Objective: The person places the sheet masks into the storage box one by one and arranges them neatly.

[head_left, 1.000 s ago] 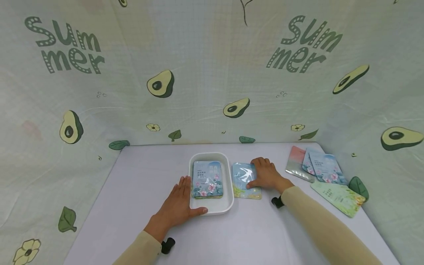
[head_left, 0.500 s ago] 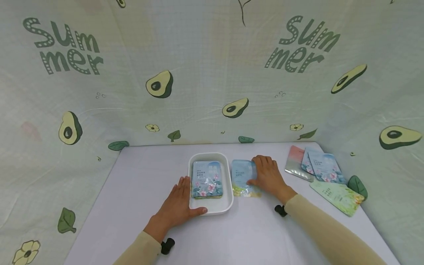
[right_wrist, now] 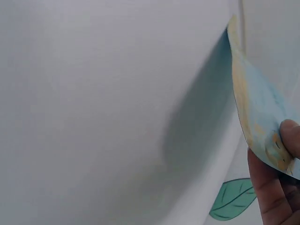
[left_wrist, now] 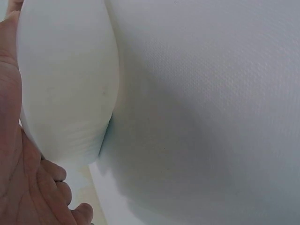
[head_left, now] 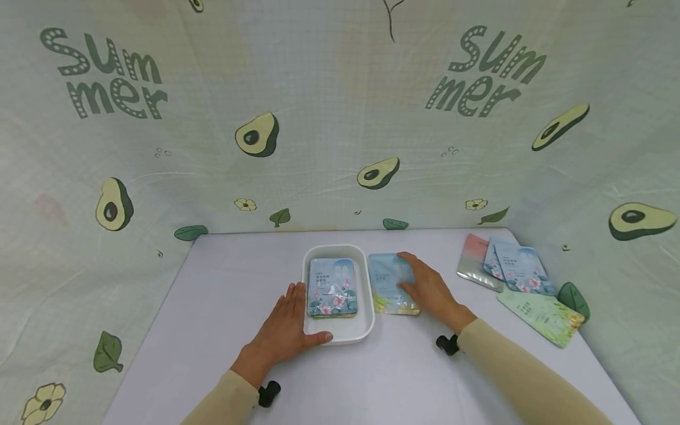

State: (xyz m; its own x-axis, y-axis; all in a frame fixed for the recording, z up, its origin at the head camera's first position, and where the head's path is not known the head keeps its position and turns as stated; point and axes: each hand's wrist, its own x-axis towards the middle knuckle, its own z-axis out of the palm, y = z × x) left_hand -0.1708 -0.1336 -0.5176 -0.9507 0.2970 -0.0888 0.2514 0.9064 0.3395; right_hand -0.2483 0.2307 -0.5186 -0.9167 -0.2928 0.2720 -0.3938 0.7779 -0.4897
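In the head view, my right hand [head_left: 431,294] pinches a light blue sheet mask packet [head_left: 385,286] by its right side, just right of the white tray [head_left: 366,330]. The right wrist view shows thumb and fingers on either side of the bent packet [right_wrist: 262,103], its near edge raised off the table. Along the tray's left side lies my left hand [head_left: 284,330], fingers straight, the thumb reaching over the front rim. Inside the tray rests a stack of sheet mask packets, a blue floral packet [head_left: 332,287] on top.
At the table's right edge lie two blue floral packets [head_left: 525,268], partly overlapping, a pink and silver packet [head_left: 479,260] and a green packet [head_left: 544,313]. A white cloth covers the table [head_left: 239,265]; printed avocado fabric [head_left: 319,118] hangs behind and at both sides.
The blue packet in my right hand has shifted slightly away from me and left, toward the tray; its glare has changed. My left hand and the tray have stayed put.
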